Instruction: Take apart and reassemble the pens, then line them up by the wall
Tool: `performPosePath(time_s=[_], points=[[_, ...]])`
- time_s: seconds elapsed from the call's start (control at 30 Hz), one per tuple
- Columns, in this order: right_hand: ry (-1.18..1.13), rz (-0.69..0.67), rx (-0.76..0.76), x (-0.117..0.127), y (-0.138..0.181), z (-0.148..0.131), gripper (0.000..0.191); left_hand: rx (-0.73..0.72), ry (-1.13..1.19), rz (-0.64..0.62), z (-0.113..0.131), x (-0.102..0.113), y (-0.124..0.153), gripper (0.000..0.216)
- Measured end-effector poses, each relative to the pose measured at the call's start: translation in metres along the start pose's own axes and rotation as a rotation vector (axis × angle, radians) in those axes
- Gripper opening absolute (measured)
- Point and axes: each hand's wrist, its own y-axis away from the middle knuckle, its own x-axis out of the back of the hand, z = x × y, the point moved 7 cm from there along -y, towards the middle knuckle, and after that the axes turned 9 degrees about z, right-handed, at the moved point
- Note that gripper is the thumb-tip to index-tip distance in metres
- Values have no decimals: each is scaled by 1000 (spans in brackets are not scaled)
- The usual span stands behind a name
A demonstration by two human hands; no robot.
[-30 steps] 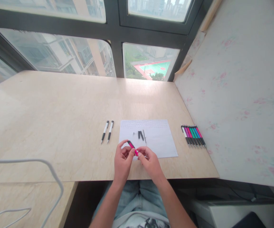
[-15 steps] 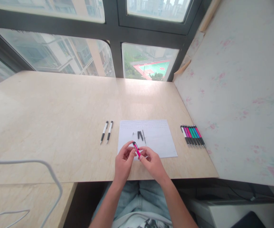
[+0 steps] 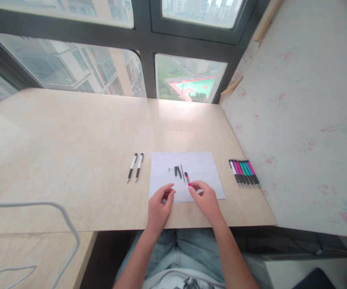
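Observation:
My right hand [image 3: 203, 196] grips a pink pen barrel [image 3: 187, 178] with a dark end, between thumb and fingers, low over the white sheet of paper [image 3: 203, 168]. Its dark end points away from me, beside a thin black refill [image 3: 182, 172]. My left hand [image 3: 161, 204] hovers at the sheet's near left part, fingers curved, with a gap between thumb and index fingertip and nothing visible between them. Two short black pen parts [image 3: 177, 171] lie side by side left of the refill. A tiny metallic piece [image 3: 169, 169] rests farther left.
Two white pens with black grips [image 3: 135, 167] lie left of the paper. A row of several coloured pens [image 3: 244, 172] lies at the right, near the papered wall [image 3: 305, 120]. A white cable [image 3: 55, 206] curves over the left front of the desk [image 3: 71, 152].
My left hand has come off the pink barrel. My right hand has carried the barrel right, to just beside the refill on the paper.

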Motion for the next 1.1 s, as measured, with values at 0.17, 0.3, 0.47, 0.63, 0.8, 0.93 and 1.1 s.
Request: performPosePath(time_s=[0.17, 0.3, 0.47, 0.63, 0.8, 0.93, 1.1], points=[[353, 139, 127, 12, -26, 1, 15, -28, -19, -23, -1, -3, 1, 20], [512, 172, 168, 5, -38, -5, 15, -37, -43, -43, -1, -4, 1, 20], [530, 183, 173, 2, -38, 0, 17, -58, -66, -55, -1, -4, 1, 18], [361, 278, 277, 13, -16, 5, 20, -114, -119, -92, 1, -6, 2, 16], [205, 401, 435, 29, 22, 5, 18, -157, -167, -119, 3, -7, 3, 15], [163, 299, 426, 27, 31, 9, 18, -231, -189, -147, 11, -9, 7, 13], [145, 193, 428, 21, 29, 9, 19, -320, -228, -241, 16, -18, 16, 13]])
